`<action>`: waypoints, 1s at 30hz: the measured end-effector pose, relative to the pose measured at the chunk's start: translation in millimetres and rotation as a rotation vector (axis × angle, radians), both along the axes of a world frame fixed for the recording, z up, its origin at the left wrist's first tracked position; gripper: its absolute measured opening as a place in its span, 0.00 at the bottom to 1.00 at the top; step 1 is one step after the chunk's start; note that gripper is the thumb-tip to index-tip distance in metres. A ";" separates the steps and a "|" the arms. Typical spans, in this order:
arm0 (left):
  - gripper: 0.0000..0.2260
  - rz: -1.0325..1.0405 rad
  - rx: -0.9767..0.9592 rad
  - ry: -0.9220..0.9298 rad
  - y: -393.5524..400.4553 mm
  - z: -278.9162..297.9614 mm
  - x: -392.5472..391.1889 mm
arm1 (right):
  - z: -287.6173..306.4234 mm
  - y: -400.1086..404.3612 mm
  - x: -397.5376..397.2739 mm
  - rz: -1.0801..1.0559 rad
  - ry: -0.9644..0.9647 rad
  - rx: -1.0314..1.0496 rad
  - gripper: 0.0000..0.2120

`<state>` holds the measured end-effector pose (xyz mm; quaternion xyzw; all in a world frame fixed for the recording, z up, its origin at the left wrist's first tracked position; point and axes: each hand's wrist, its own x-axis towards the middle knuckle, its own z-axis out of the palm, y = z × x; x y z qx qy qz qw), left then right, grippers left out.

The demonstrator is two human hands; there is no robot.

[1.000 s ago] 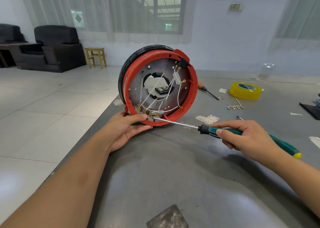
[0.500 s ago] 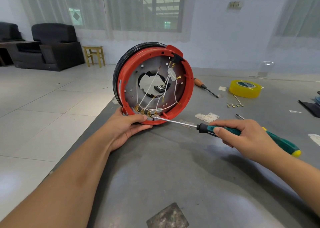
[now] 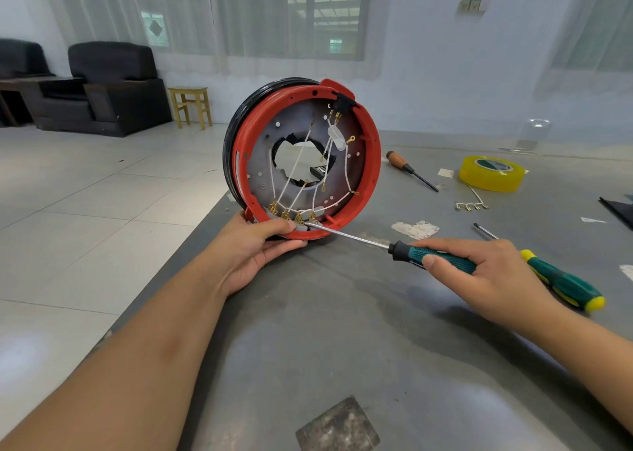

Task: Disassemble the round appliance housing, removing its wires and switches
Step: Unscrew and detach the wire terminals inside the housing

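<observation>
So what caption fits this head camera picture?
Left hand steadies the red housing while right hand works a screwdriver.

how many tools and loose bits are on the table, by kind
screwdrivers: 3 (green-handled one gripped by the right hand, green and yellow one, wooden-handled one)
tape rolls: 1 (yellow tape)
loose wire strips with terminals: 1 (wire strip)
round housings: 1 (red housing, steadied by the left hand)
total: 6

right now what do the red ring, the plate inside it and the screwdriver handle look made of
Red ring: probably moulded plastic, with an even colour, soft sheen and moulded tabs.
Inner plate: apparently sheet metal, dull grey, with punched holes and a ragged central opening.
Screwdriver handle, gripped by the right hand: likely rubbery plastic, matte green with black ribbing; its shaft is bright steel.
</observation>
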<state>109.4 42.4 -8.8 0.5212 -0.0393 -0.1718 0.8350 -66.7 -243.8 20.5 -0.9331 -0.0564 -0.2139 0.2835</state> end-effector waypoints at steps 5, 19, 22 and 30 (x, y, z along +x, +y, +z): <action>0.22 0.016 0.000 0.008 0.2 -0.9 0.8 | 0.4 -10.6 2.2 -0.016 -0.002 0.048 0.17; 0.19 0.020 -0.019 0.020 0.8 -0.2 -0.6 | -0.5 0.3 -1.8 0.030 0.008 -0.049 0.15; 0.19 0.026 -0.025 0.022 0.3 0.9 -1.4 | -2.9 3.2 -1.6 0.021 -0.016 -0.081 0.14; 0.19 0.082 -0.064 0.046 -0.9 2.9 -3.9 | -9.5 6.8 -1.2 0.012 -0.021 -0.110 0.13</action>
